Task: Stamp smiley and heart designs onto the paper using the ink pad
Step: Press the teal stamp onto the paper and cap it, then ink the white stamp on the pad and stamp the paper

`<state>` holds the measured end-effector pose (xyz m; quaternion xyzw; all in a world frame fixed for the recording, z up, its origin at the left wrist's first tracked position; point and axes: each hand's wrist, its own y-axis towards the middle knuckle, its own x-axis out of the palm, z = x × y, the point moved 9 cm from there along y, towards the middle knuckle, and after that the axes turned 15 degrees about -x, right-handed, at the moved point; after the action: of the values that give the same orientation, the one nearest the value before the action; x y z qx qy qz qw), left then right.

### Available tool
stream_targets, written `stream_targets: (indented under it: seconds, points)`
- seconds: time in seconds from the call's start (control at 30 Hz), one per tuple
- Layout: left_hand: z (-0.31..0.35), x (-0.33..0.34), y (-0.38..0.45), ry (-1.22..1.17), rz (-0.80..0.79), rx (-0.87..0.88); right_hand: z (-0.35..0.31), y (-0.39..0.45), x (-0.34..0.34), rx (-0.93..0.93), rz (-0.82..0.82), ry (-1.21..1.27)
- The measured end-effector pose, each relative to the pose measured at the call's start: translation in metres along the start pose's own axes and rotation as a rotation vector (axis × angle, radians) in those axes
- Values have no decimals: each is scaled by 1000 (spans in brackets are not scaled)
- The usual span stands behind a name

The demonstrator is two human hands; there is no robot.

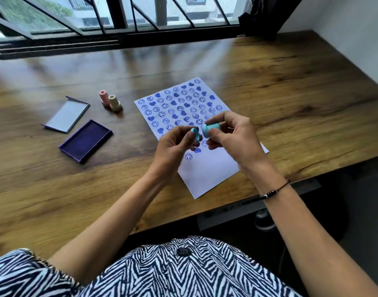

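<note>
A white paper (207, 174) lies on the wooden desk, its upper part filled with blue smiley and heart prints. Above the paper, my right hand (233, 133) grips a teal stamp body (211, 128) held sideways. My left hand (173, 144) pinches a small teal piece with a dark inked face (195, 132), just apart from the stamp body. The open purple ink pad (85, 140) sits to the left of the paper, untouched.
The ink pad's lid (67, 114) lies open-side up beyond the pad. A pink stamp (103, 97) and a cream stamp (114, 102) stand upright between lid and paper. The desk's front edge (226, 209) runs under my forearms; a window frame lies behind.
</note>
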<state>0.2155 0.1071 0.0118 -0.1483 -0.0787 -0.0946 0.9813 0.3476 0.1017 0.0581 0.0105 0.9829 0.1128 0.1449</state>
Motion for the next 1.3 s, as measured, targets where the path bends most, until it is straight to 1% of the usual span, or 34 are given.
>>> stream_targets:
  seconds: [0.13,0.27,0.33,0.5,0.57,0.63,0.7,0.83,0.9,1.0,1.1,1.2,1.27,1.3]
  points:
    - [9,1,-1,-57,-8,8,-6,3,10,-40,-14,17]
    - [15,-6,-2,67,41,45,-9,3,19,-55,-8,53]
    - [18,-12,-3,92,75,64,-10,4,24,-51,-2,73]
    - [27,-32,-8,179,153,132,-9,6,48,1,44,221]
    - [33,-43,-7,252,211,155,-9,11,60,25,21,266]
    - [36,-56,-1,292,265,149,-10,25,71,38,-49,241]
    - [36,-67,9,287,313,106,-11,52,78,-12,-92,87]
    - [30,-93,23,203,473,2,-22,127,93,-272,-124,-411]
    - [28,-104,25,167,524,-36,-17,157,113,-343,-215,-608]
    - [28,-116,23,168,592,-47,-3,180,145,-384,-365,-822]
    - [29,-126,19,161,630,-36,3,187,165,-436,-464,-946]
    - [32,-134,20,125,641,-31,5,197,170,-407,-523,-1033]
    - [35,-141,21,85,657,-24,-4,202,176,-414,-517,-1068]
    - [35,-144,20,72,676,-20,-14,200,180,-445,-496,-1035]
